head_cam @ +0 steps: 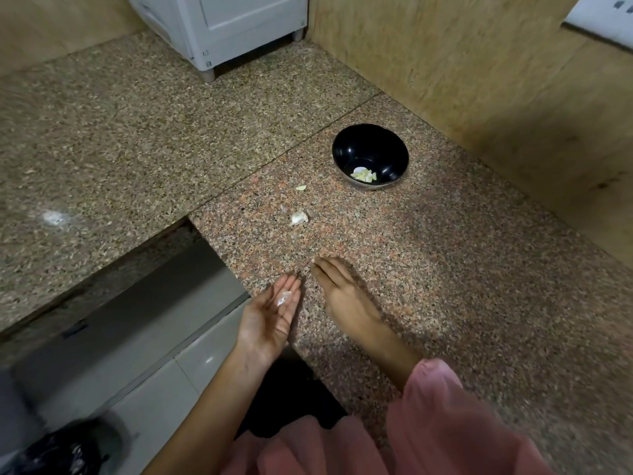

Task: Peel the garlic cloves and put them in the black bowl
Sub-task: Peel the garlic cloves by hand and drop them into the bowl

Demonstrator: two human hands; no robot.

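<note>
Left hand (274, 315) palm up, fingers straight, bearing skin scraps (284, 298); right hand (342, 293) flat on bench (445, 269); garlic clove (299, 218) lies between hands and black bowl (359, 145).

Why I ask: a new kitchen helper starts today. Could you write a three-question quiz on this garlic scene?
1. True or false: the black bowl already holds peeled garlic.
2. The white scrap lies on the left hand, on its: A open, palm-up fingers; B clenched fist; C wrist.
3. Fill in: a garlic clove lies on the ___, between bowl and hands.
Key: 1 true; 2 A; 3 counter.
</note>
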